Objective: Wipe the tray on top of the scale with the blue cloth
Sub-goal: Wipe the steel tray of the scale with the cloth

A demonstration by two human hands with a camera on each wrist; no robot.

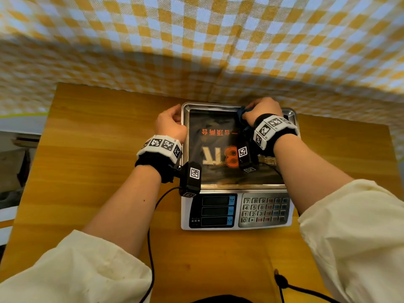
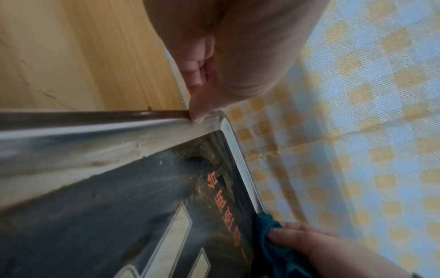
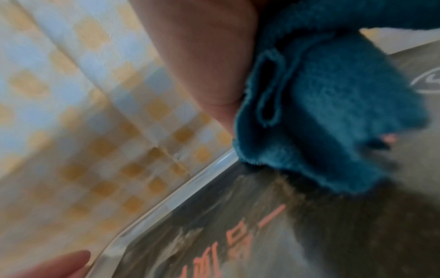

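A steel tray [image 1: 184, 127] with a dark printed bottom and orange characters sits on top of a white electronic scale [image 1: 237, 212]. My right hand [image 1: 261, 111] grips a bunched blue cloth [image 1: 241, 113] and presses it against the tray's far rim, right of centre. The cloth [image 3: 328, 105] fills the upper part of the right wrist view, resting on the tray bottom [image 3: 333, 235]. My left hand [image 1: 169, 123] holds the tray's left rim near the far corner, its fingers curled on the edge [image 2: 197, 111]. In the left wrist view the cloth [image 2: 269, 242] shows by the far rim.
The scale stands on a wooden table [image 1: 98, 149]. A yellow and white checked fabric [image 1: 196, 40] hangs right behind the tray's far edge. The scale's displays and keypad [image 1: 264, 209] face me. Cables [image 1: 150, 248] run over the table's near part.
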